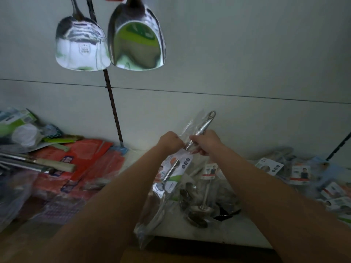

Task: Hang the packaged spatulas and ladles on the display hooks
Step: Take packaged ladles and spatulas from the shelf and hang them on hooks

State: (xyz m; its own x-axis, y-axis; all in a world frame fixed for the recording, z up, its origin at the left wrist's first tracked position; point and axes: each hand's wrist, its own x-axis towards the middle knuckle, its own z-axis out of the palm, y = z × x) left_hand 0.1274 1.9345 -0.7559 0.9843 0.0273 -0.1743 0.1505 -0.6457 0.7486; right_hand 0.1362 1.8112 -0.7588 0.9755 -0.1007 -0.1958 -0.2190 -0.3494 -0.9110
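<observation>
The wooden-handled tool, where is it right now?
In the head view it lies far left on the shelf, across the red packets, below the two hanging spatulas and left of both hands.

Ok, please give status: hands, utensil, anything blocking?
Both hands gripping packaged utensil, handle end poking out of bag. Not yet hung. Two spatulas already hanging above; no obstruction visible.

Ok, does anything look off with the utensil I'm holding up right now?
Yes. The metal handle pokes out through the top of the clear plastic bag, its hanging hole bare, while both hands, left hand and right hand, grip it. The rest stays bagged.
</observation>
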